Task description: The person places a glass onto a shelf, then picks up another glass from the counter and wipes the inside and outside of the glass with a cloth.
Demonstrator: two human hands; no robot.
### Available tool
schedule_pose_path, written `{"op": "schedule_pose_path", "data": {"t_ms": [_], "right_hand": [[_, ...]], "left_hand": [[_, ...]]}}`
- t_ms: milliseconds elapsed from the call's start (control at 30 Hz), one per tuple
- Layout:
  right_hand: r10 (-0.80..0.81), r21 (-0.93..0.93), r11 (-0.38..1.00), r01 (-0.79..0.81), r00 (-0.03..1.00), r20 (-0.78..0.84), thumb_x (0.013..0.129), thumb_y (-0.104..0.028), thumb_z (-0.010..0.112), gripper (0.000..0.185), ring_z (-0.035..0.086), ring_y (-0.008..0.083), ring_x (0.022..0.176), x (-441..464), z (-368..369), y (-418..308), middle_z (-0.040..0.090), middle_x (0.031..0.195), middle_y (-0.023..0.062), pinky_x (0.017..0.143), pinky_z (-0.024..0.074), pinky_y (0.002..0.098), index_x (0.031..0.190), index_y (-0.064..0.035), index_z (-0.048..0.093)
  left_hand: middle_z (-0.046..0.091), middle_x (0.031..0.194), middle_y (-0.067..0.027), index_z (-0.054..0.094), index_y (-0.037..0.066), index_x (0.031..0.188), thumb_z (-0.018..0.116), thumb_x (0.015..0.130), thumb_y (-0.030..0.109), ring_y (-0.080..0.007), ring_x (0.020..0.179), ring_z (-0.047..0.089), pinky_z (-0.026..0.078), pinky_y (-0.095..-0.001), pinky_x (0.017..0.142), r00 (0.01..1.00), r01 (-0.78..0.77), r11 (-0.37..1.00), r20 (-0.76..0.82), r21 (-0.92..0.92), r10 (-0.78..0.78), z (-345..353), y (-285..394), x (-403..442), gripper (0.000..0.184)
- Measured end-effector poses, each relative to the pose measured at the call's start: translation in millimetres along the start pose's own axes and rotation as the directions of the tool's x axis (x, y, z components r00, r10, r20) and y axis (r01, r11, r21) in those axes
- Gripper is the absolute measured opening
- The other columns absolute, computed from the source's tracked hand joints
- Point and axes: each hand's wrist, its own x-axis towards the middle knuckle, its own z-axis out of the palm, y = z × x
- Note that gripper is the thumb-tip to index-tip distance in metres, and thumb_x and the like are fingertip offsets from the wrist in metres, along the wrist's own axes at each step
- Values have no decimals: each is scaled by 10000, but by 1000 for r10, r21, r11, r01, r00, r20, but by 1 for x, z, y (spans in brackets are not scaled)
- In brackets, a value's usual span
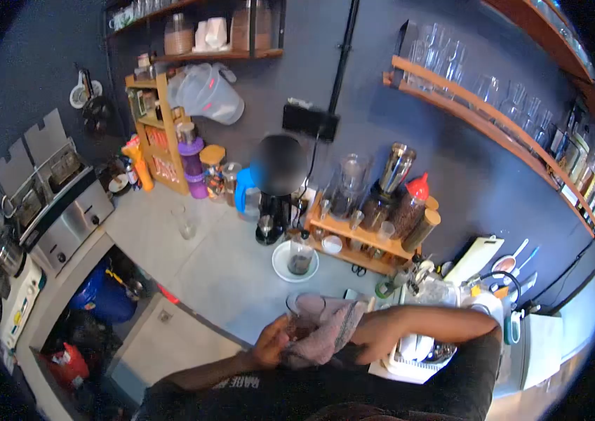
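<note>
Cloth: One pinkish-grey cloth (332,330), bunched between the two hands at the lower centre of the frame.
Left hand: The left hand (269,344) is seen with its fingers bent and pressed against the left edge of the cloth.
Right hand: The right hand (375,340) is placed against the right side of the cloth; its fingertips are hidden, and whether they are spread or pinching cannot be told.
Clear rim: One curved clear rim (301,303) is seen just beyond the cloth, near the left hand; whether it is held cannot be confirmed.
Step in hand: The cloth is judged to be gathered and worked by both hands; for any further handling, a steady left grip and care near the clear rim are judged to be called for.
White dish: One, centre of frame, on the grey counter (227,270); one glass vessel with dark contents (300,262) is stood upright in the white dish (280,270).
Empty glass: One (186,223), left of centre, well apart from the hands.
Blue-handled jug: One (245,193), beside one black machine (274,214).
Red-topped jar: One (410,207), right of centre.
Upper-left shelf: Two large jars (179,36) are counted.
Upper-right shelf: Several glasses (454,62) are noted; an exact count cannot be given.
</note>
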Motion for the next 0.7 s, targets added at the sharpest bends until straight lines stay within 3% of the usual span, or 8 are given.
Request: {"op": "schedule_pose_path", "data": {"t_ms": [100,200,233,333,433,500,567,700], "right_hand": [[-358,109,910,400,891,-280,873,-94,538,540,480,357,1304,16,5,39,508,1401,249,1120,360,413,1400,-3,458],[-112,182,925,334,696,-709,924,-83,546,345,624,279,1069,62,42,61,648,1164,148,947,492,378,1264,-20,557],[-83,261,813,521,547,-833,922,-75,557,324,636,262,1030,79,56,54,663,1109,131,930,497,381,1241,-23,575],[-59,110,861,497,311,-948,916,-36,566,284,637,229,1003,117,69,30,657,1057,103,933,494,379,1197,-5,594],[101,458,793,403,654,-750,913,-64,598,331,617,224,1068,126,38,21,648,1136,133,999,464,386,1229,31,574],[-99,296,784,546,580,-809,866,-115,667,447,616,252,1101,156,80,84,628,1223,155,1017,456,415,1281,15,565],[67,542,633,553,658,-750,838,-136,688,466,614,269,1100,171,97,109,622,1213,156,1000,459,422,1272,-12,573],[124,192,979,67,557,-822,782,-171,736,448,612,293,1051,148,52,50,616,1110,141,933,477,430,1179,-24,589]], "left_hand": [[462,1437,-201,285,-83,1460,477,976,567,-277,1342,457,338,-418,1128,995,-85,996,-52,-37,83,-6,-1,8,833],[473,1419,-211,284,-92,1440,468,979,554,-262,1306,487,365,-426,1109,981,-94,995,-167,43,100,-22,-8,5,815],[478,1412,-211,281,-86,1439,468,985,536,-260,1296,497,376,-422,1102,981,-153,987,-125,-46,147,-18,-3,2,793],[485,1403,-202,290,-68,1431,491,992,469,-258,1281,508,394,-411,1092,977,-48,999,-206,23,51,-42,-24,-11,722],[500,1378,-181,325,-51,1407,513,991,409,-244,1256,519,407,-386,1069,985,5,1000,-171,-26,-10,-45,-25,-22,648],[523,1333,-158,356,-41,1382,524,985,390,-224,1207,543,429,-359,1028,974,121,988,-178,-96,-137,-34,-11,-30,610],[537,1291,-144,365,-38,1380,515,985,399,-209,1166,557,442,-346,995,992,-66,998,-109,10,67,-34,1,-30,608],[535,1303,-163,354,-78,1393,480,998,333,-222,1189,547,438,-368,1010,977,-202,978,-88,-59,196,-35,8,-33,584]]}}
